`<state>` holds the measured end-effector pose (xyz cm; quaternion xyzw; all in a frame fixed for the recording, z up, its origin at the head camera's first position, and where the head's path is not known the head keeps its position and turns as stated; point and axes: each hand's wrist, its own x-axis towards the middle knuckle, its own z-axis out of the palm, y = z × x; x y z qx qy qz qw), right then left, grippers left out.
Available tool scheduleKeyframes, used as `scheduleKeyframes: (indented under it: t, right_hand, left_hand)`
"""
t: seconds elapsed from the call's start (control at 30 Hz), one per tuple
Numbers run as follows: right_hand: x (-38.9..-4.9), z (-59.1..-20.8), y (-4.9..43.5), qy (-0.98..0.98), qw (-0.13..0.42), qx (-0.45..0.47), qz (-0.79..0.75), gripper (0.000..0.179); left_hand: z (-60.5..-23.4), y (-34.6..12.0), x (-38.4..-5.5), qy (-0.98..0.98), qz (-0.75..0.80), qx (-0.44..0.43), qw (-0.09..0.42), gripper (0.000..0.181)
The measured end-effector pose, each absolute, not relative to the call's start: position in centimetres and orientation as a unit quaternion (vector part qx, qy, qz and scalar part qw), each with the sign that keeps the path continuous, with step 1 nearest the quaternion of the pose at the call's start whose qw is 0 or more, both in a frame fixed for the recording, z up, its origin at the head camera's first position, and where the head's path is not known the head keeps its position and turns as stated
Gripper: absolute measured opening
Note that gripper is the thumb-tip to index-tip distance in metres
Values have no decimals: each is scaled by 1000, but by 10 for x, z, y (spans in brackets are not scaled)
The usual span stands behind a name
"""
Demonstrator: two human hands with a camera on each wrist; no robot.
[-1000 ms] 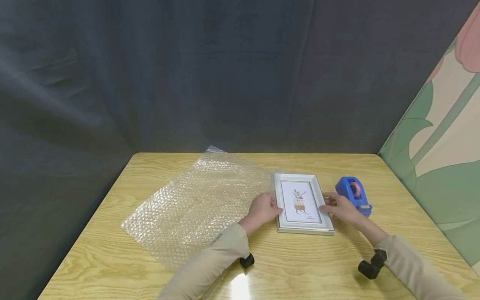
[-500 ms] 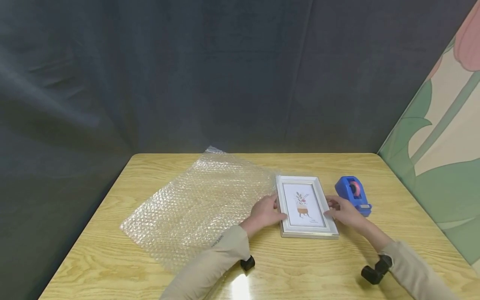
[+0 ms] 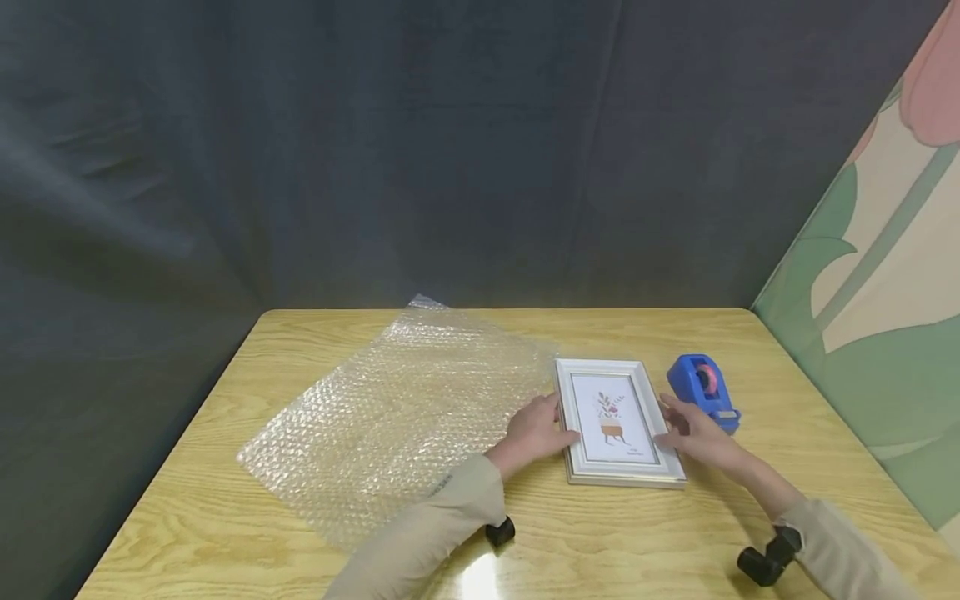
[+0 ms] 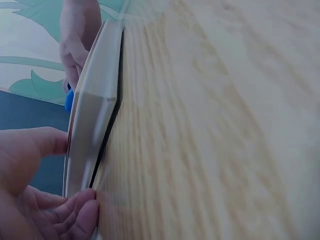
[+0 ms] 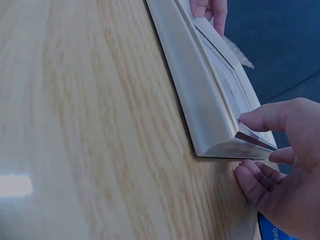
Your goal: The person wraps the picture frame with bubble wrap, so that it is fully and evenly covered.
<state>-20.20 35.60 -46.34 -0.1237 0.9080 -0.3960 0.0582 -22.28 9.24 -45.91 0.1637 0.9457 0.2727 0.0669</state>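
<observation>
A white picture frame (image 3: 618,467) with a potted-plant print lies face up on the table, at the right edge of a bubble wrap sheet (image 3: 397,400). My left hand (image 3: 534,432) holds the frame's left side, thumb on the top edge and the other fingers at the side. On the opposite side, my right hand (image 3: 697,433) grips with its thumb (image 5: 255,119) on the frame's face and its fingers curled by the lower edge. The right wrist view shows the frame's underside close against the wood.
A blue tape dispenser (image 3: 693,379) with pink tape stands just behind the right hand. The wooden table (image 3: 615,542) ends at a dark curtain (image 3: 450,150) at the back. A flower-painted wall (image 3: 885,292) borders the right side.
The picture frame has slid toward me and a little to the right, with both hands moving along on its sides. Bubble wrap and tape dispenser stay put.
</observation>
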Motion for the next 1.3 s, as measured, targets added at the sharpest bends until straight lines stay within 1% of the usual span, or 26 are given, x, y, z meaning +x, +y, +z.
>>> scheduleKeyframes:
  t: [0.2,0.37,0.6,0.8,0.93,1.1,1.3]
  right_hand:
    - [-203,-465,357,897,62,-167,-405,67]
    - [-205,-465,360,882,69,-184,-428,66]
    - [-198,-464,361,887,80,-137,-434,71]
    - [-192,-466,362,877,62,-106,-465,72]
    - [-190,-466,362,866,46,-111,-485,74]
    - [-191,-462,361,869,11,-120,-480,73]
    - [-192,-450,356,871,1,-124,-476,75]
  left_hand:
    - [-459,96,-222,951,259,163,50,54]
    - [-458,96,-221,952,258,154,55,52]
    - [-457,99,-217,946,289,134,66,62]
    - [-457,105,-211,932,333,126,69,76]
    - [-454,106,-210,917,367,131,80,80]
    - [-448,101,-212,893,413,160,77,83]
    - [-441,92,-217,871,454,171,83,87]
